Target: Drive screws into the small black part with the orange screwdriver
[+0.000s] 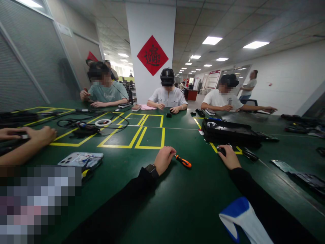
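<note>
My left hand point(164, 160), with a dark watch at the wrist, is closed in a pinch at the shaft end of a screwdriver point(183, 161). The orange and black handle points right, low over the green table. Further right, my right hand point(230, 159) is closed around a small, dark, rounded object point(221, 151); its kind is hard to make out. Just past that hand, a black elongated part point(250, 154) lies on the table. Behind it sits a long black housing point(227, 130).
A blue and white glove point(240, 211) lies near my right forearm. Yellow tape point(149, 147) marks rectangles on the green table point(182, 210). Cables and a white ring point(103, 122) lie left. Another person's hands point(38, 137) work at far left; several people sit opposite.
</note>
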Demonstrator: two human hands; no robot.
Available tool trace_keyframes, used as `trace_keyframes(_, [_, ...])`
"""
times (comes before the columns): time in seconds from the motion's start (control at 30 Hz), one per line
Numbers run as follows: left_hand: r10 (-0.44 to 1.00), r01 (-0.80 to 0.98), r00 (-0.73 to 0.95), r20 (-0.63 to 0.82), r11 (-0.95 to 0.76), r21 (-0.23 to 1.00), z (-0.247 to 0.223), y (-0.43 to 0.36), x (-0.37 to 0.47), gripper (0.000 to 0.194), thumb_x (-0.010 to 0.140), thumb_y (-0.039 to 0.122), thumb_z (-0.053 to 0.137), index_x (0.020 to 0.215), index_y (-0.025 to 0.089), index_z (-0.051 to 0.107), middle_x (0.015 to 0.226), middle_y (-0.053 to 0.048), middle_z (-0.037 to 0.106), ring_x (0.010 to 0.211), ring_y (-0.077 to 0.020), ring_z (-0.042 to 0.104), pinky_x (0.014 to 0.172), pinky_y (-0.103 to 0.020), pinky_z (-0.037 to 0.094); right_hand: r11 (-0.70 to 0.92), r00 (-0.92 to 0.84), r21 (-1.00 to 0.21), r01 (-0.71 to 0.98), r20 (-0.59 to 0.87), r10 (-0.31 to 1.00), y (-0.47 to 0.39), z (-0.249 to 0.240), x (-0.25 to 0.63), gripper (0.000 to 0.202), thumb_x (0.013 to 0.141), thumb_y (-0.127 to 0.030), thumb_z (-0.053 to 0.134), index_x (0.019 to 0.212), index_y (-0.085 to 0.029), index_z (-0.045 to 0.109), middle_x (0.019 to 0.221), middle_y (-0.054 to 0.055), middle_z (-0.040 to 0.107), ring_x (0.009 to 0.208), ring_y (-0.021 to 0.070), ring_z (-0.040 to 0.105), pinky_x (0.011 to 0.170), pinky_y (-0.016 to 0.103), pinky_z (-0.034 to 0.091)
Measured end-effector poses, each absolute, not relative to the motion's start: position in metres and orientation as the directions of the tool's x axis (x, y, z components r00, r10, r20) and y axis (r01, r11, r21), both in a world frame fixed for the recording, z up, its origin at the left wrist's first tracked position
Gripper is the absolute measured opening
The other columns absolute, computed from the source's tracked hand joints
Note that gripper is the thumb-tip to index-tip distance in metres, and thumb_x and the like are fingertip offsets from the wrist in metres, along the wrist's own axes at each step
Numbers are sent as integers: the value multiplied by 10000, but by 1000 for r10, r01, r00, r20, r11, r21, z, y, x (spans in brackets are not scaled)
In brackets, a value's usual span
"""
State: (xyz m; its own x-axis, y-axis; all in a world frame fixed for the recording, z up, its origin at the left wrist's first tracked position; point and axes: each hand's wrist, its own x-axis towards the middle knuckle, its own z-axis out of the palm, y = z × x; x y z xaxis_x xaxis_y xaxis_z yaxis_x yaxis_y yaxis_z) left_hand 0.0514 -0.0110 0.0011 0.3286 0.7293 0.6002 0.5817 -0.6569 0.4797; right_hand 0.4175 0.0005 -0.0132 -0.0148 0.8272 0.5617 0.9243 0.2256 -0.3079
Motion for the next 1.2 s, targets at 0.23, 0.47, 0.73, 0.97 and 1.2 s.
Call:
trace_keyframes(0.23, [697, 572, 382, 606, -694, 438, 5, -13, 48, 116, 792, 164, 441, 821, 173, 553, 807, -34, 557, 799, -151, 480, 737, -289, 381, 262, -66, -292, 920, 542, 837, -2, -9, 415, 323, 710, -299, 530, 1018, -201, 525, 1033, 70, 509, 945, 234, 482, 826, 389, 382])
trace_keyframes(0.47, [706, 576, 369, 605, -685, 447, 3, -13, 50, 160, 806, 164, 416, 830, 174, 574, 823, -42, 556, 816, -155, 474, 747, -297, 372, 247, -50, -243, 938, 611, 790, 2, -10, 412, 311, 723, -339, 518, 999, -195, 534, 1034, 73, 532, 979, 245, 464, 853, 409, 343])
trace_keyframes(0.73, [684, 504, 438, 583, -724, 471, 8, -16, 50, 243, 837, 204, 373, 886, 196, 611, 850, -53, 579, 836, -157, 481, 765, -298, 368, -132, 222, -198, 971, 554, 803, -5, -15, 459, 356, 679, -315, 495, 1012, -194, 527, 982, 77, 558, 847, 251, 527, 696, 373, 389])
trace_keyframes(0.97, [705, 448, 412, 578, -709, 545, 8, -17, 51, 228, 817, 195, 415, 966, 193, 587, 845, -43, 596, 826, -151, 493, 769, -297, 383, -301, 282, -83, 950, 640, 715, -21, -9, 480, 284, 697, -279, 461, 956, -203, 546, 870, 98, 564, 885, 291, 470, 734, 445, 313])
trace_keyframes(1.2, [837, 120, 317, 446, -502, 857, 6, -23, 59, 217, 752, 289, 521, 895, 138, 583, 812, -59, 631, 754, -141, 570, 733, -287, 438, 63, 71, -172, 983, 676, 734, -40, 43, 370, 247, 778, -325, 455, 950, -171, 545, 983, 112, 545, 939, 269, 457, 799, 428, 322])
